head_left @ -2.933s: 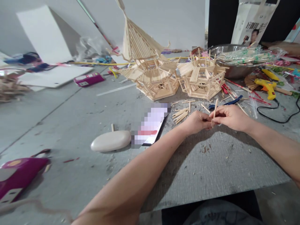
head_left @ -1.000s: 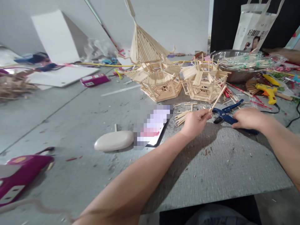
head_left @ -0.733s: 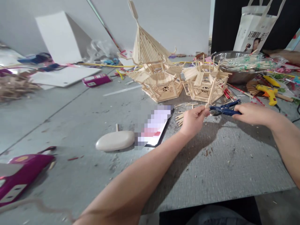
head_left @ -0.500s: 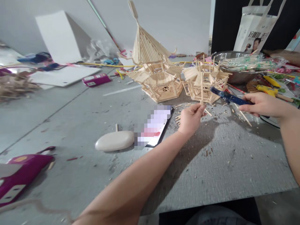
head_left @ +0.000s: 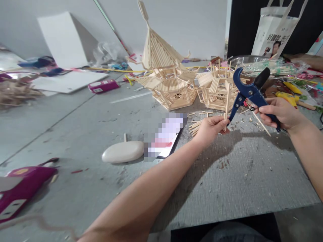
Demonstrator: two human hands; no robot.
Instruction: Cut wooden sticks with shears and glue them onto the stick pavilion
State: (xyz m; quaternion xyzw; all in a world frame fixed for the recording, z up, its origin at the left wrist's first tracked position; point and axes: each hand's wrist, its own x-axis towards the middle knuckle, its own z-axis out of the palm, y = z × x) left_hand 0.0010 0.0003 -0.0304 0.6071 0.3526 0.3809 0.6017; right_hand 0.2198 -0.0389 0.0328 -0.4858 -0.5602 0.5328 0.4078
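My left hand [head_left: 210, 130] pinches a thin wooden stick [head_left: 228, 99] upright, with a short stick piece [head_left: 225, 121] alongside it at the fingertips. In my right hand [head_left: 284, 113] is a blue pipe cutter [head_left: 252, 95], its handles spread and its curved jaw raised. The end of its left handle reaches my left fingertips; whether they grip it too I cannot tell. Behind my hands stand two stick-built models: a tall pavilion with a pointed roof [head_left: 161, 50] and a lower roofless one [head_left: 218, 89]. Cut sticks [head_left: 195, 127] lie beside my left hand.
A phone [head_left: 168, 134] and a pale oval case [head_left: 123, 151] lie left of my hands. Purple power strips [head_left: 27, 188] rest further left. At the back right are a metal bowl [head_left: 236, 60] with bagged sticks, a yellow glue gun [head_left: 286, 97] and a white bag [head_left: 274, 32].
The pipe cutter has turned upright and its handles have spread apart. My left hand has moved slightly right with the stick, close to the cutter.
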